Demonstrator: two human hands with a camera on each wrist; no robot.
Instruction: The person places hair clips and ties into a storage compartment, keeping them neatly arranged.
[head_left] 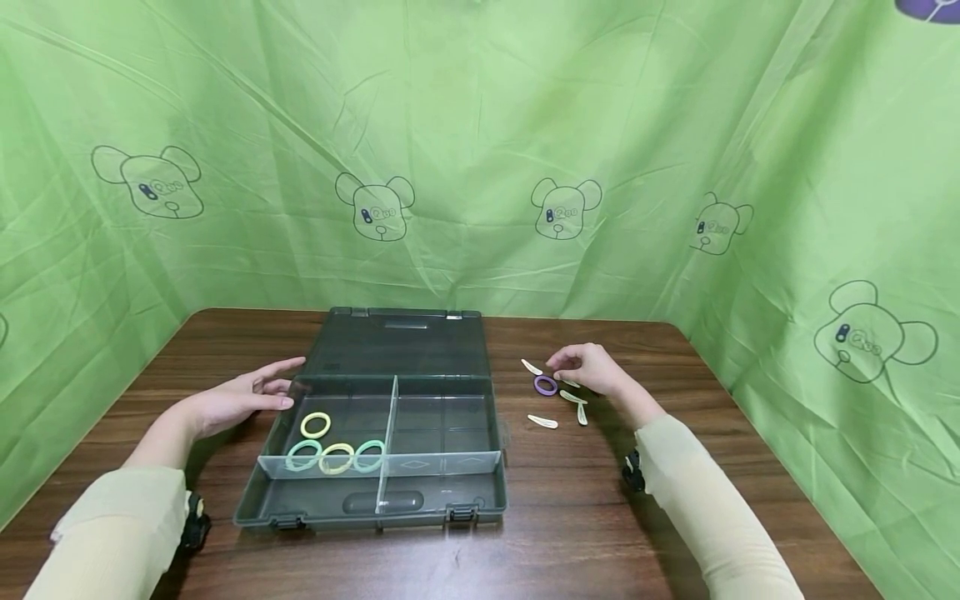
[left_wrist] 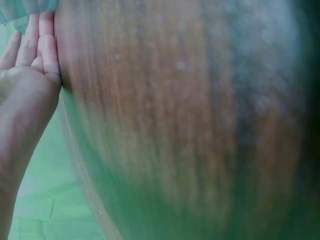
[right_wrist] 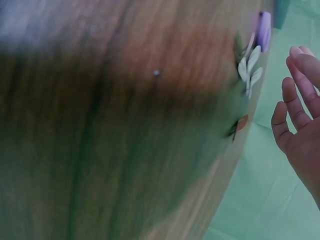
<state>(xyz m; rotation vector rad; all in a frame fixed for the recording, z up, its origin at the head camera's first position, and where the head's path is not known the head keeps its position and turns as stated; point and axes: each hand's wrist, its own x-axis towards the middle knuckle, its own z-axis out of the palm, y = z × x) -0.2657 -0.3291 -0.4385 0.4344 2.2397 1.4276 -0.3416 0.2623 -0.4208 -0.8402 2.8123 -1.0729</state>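
Observation:
A grey see-through divided storage box lies with its lid folded back. Its rear left compartment has a yellow hair tie and, by the clear divider, another yellow and two green ones. My left hand rests at the box's left wall, thumb and fingers loosely extended. Right of the box, my right hand hovers with bent fingers over a purple hair tie and several pale snap hair clips. In the right wrist view, a gap shows between the fingers and the purple hair tie.
A brown wooden table carries everything. Green cloth with bear drawings hangs round its back and sides. In the right wrist view, a small orange item lies apart from the pale clips.

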